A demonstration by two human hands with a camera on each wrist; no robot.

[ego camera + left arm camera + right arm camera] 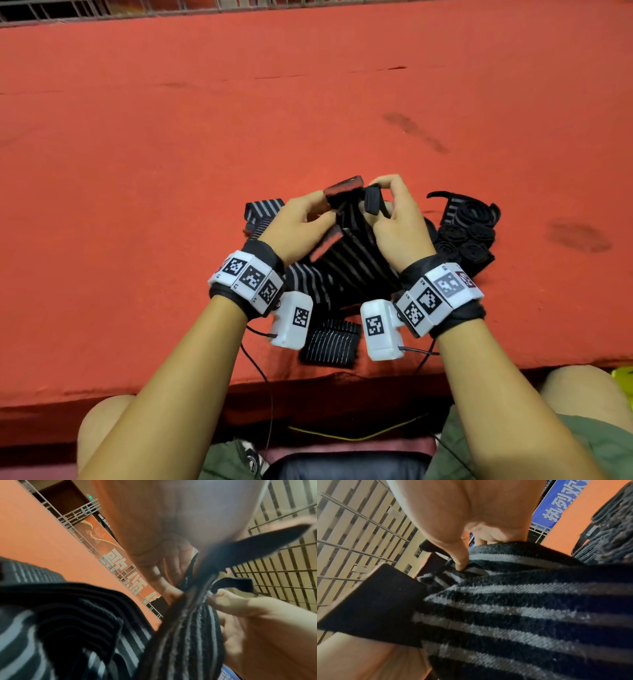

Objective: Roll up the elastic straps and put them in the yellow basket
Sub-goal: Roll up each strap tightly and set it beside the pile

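1. Hands first: the person's left hand (298, 222) and right hand (397, 219) are both raised just above the red felt-covered table (308, 102), working the end of a long black elastic strap with grey stripes (349, 263).
2. The left thumb and fingers pinch the strap's plain black fastening tab (344, 192); in the left wrist view that tab (257, 547) sticks out flat past the fingers (164, 585).
3. The right fingers are curled round the narrow black end loop (371, 200), and the right wrist view shows the thumb (460, 561) pressed into the striped webbing (522, 601).
4. The rest of the strap trails toward the table edge and lies in loose folds between the wrists.
5. Rolled black straps (466, 240) sit in a cluster just right of the right hand, on the table rather than in a basket.
6. A sliver of yellow (621, 377) shows at the far right edge below the table; I cannot tell whether that is the yellow basket.
7. To my eye this is the very start of rolling this strap: the end is being sorted out, with no coil formed yet.
8. Next, I'd judge, the end needs folding over on itself and turning tightly, with the webbing kept flat and taut.
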